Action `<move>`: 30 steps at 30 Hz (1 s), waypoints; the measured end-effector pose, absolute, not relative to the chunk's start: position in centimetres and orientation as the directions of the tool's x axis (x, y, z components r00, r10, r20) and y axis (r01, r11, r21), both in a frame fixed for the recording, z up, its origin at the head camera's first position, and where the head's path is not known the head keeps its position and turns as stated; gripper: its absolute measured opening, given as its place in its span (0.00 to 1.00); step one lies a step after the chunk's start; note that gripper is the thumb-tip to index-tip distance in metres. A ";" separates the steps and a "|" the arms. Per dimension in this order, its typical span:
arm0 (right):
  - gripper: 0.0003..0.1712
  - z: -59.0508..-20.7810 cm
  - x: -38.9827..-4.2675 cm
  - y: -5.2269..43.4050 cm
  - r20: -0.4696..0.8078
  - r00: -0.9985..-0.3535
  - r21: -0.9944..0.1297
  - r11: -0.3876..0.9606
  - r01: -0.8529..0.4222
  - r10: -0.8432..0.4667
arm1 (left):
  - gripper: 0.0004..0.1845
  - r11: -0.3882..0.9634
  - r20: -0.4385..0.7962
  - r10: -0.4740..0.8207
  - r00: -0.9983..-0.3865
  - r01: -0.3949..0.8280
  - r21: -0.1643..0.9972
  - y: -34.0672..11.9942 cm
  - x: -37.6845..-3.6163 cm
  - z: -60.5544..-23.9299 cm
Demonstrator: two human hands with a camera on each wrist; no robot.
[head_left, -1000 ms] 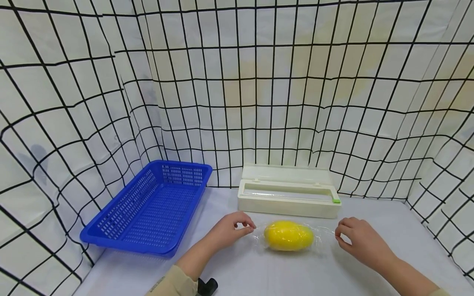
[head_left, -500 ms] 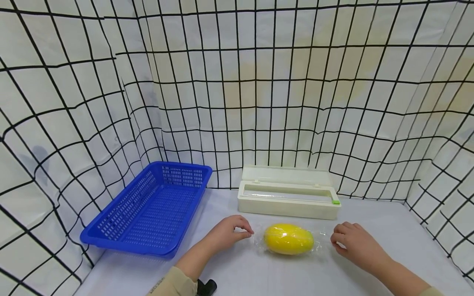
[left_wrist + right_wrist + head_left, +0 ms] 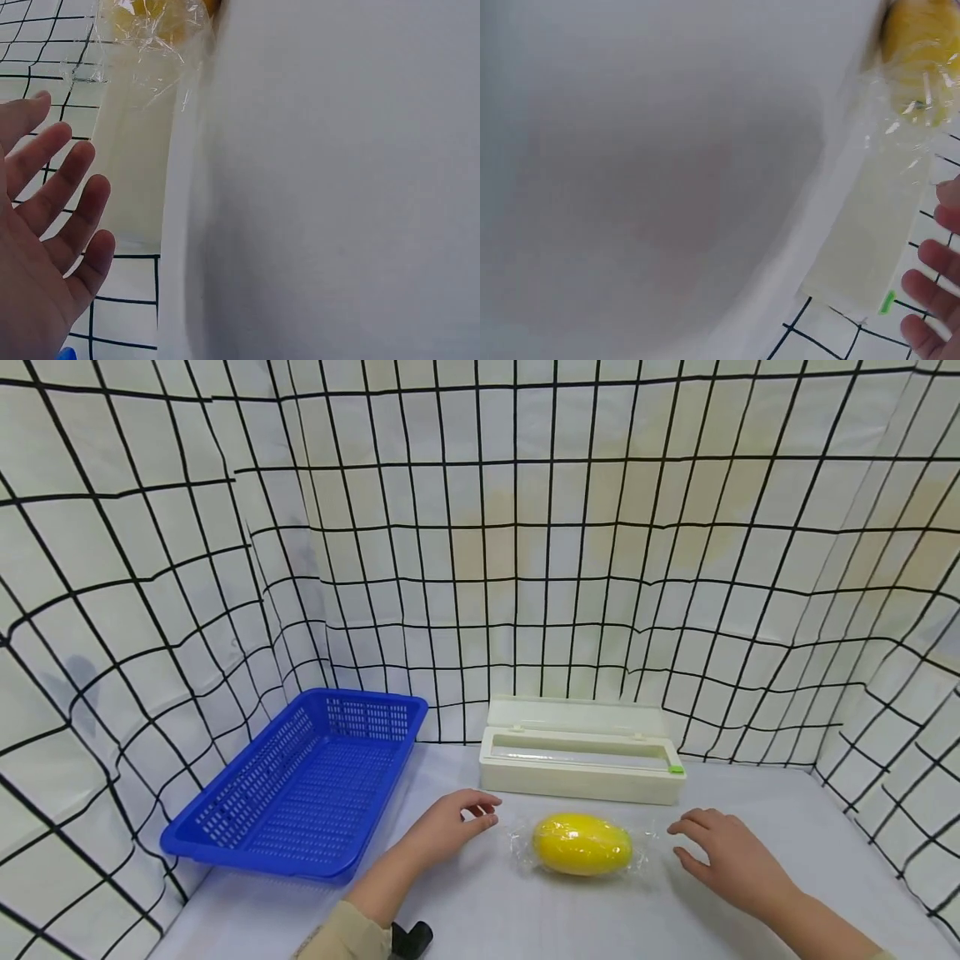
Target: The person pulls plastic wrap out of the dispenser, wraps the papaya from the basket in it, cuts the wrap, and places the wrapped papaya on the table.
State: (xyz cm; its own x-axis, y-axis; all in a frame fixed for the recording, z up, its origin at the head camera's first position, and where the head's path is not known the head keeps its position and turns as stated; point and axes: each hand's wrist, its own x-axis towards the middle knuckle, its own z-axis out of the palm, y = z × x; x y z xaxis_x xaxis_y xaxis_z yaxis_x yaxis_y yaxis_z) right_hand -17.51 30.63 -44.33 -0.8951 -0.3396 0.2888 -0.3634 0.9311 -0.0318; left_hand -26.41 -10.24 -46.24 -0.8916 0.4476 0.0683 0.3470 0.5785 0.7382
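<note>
A yellow oval fruit [image 3: 582, 844], perhaps a melon or mango, lies on the white table wrapped in clear plastic film [image 3: 522, 845] whose loose ends stick out at both sides. To its left is my left hand [image 3: 448, 825], fingers relaxed and parted from the film. My right hand [image 3: 731, 858] hovers on the other side, thumb and fingers apart, holding nothing. Both wrist views show spread fingers beside the crinkled film: the left hand [image 3: 52, 202] below one end, the right hand [image 3: 937, 277] near the other.
Behind the fruit stands a cream-white film dispenser box [image 3: 581, 783] with its lid raised and a roll inside. A blue plastic basket [image 3: 255, 863] sits at the left. Black grid netting over white sheets encloses the table [image 3: 555, 927] at the back and sides.
Both hands have let go of the film ends and their fingers have loosened. The left hand has drawn away to the left. The wrapped fruit stays in place.
</note>
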 end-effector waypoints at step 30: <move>0.30 -45.7 -18.5 24.4 0.198 -0.963 -0.200 0.954 -0.225 -0.185 | 0.27 0.638 -0.196 0.669 -0.717 0.418 0.646 -3.1 -28.4 -44.2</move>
State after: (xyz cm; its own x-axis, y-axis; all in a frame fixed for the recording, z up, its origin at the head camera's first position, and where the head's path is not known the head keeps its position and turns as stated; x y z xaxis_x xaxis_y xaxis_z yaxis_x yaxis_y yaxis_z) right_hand -18.48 24.36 -45.73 -0.9625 -0.1850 0.1982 -0.2246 0.9536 -0.2004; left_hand -28.44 -3.08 -44.20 -0.7174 0.6686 -0.1957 0.4185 0.6381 0.6463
